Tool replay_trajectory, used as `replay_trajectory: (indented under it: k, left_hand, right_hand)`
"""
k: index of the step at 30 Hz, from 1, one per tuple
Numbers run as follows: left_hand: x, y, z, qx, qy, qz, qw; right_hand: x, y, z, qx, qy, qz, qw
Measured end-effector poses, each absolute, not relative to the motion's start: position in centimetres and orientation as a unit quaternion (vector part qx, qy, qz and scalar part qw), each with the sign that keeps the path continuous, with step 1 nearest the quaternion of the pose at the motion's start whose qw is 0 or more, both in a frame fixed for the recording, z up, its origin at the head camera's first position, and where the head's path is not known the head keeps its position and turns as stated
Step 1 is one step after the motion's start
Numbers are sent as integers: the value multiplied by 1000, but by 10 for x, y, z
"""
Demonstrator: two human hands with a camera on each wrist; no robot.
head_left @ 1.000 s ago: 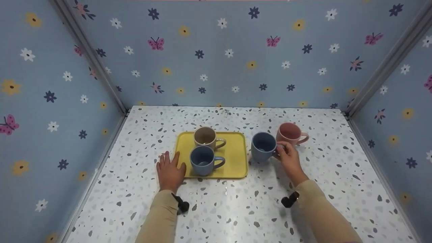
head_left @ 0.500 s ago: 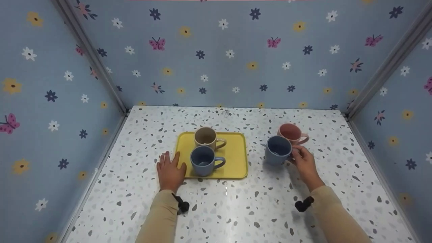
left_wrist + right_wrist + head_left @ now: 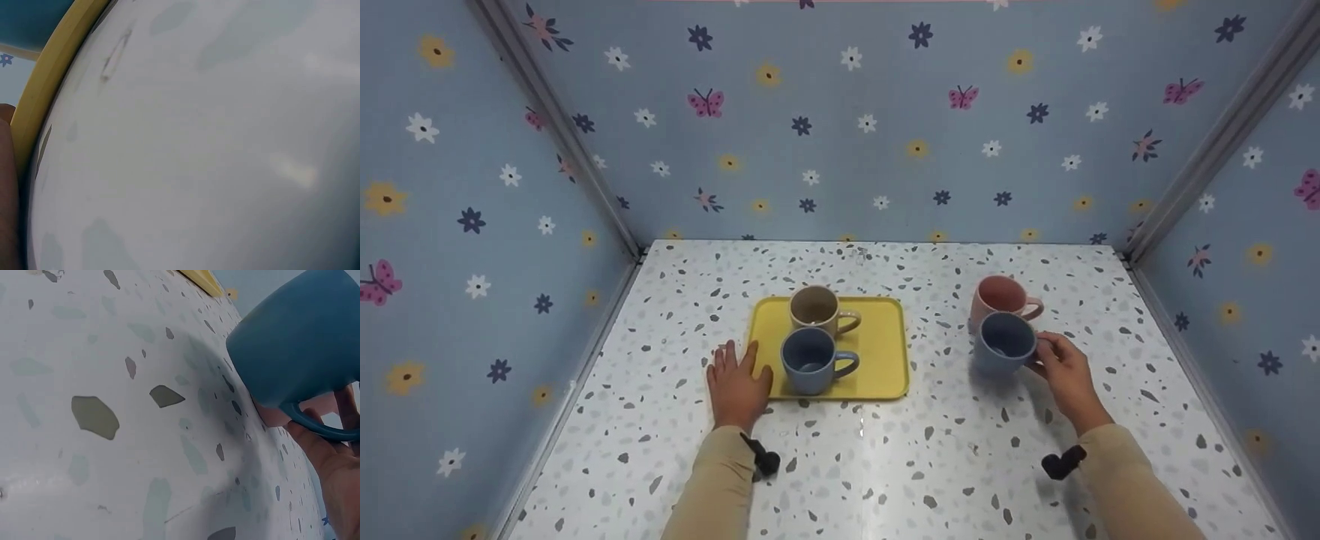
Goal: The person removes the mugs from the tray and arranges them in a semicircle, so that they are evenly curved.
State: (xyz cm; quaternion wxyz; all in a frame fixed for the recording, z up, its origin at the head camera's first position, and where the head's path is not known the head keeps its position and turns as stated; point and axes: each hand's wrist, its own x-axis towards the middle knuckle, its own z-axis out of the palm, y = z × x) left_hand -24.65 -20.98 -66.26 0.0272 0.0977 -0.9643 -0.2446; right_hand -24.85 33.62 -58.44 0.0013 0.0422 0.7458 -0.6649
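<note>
My right hand pinches the handle of a blue mug, whose opening faces up. In the right wrist view the fingers curl through the handle of the blue mug, and a shadow lies on the table below it. Just behind, partly hidden, stands a pink mug with its handle to the right. At the left, my left hand lies spread at the left edge of a yellow tray, thumb and forefinger at its rim. A second blue mug and a beige mug stand on the tray.
The speckled white table runs back to a patterned blue wall. Side walls with metal corner strips close off left and right. Table surface lies between the tray and the pink mug.
My right hand has carried the blue mug to the right and toward me, away from the tray to in front of the pink mug. The left hand stays at the tray.
</note>
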Motion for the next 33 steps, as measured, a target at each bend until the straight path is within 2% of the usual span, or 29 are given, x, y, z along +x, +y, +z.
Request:
replay_trajectory:
  k: [9,25,33]
  left_hand:
    - [-245,-209,-665,99,-965,-241,32]
    - [-245,-209,-663,103,-965,-238,26]
    - [-246,-209,-662,99,-966,-239,25]
  right_hand:
    - [-246,357,-599,26,740,-673,-10]
    - [-242,372,-601,79,734,-674,7]
    - [-246,382,-610,87,745,-661,-7]
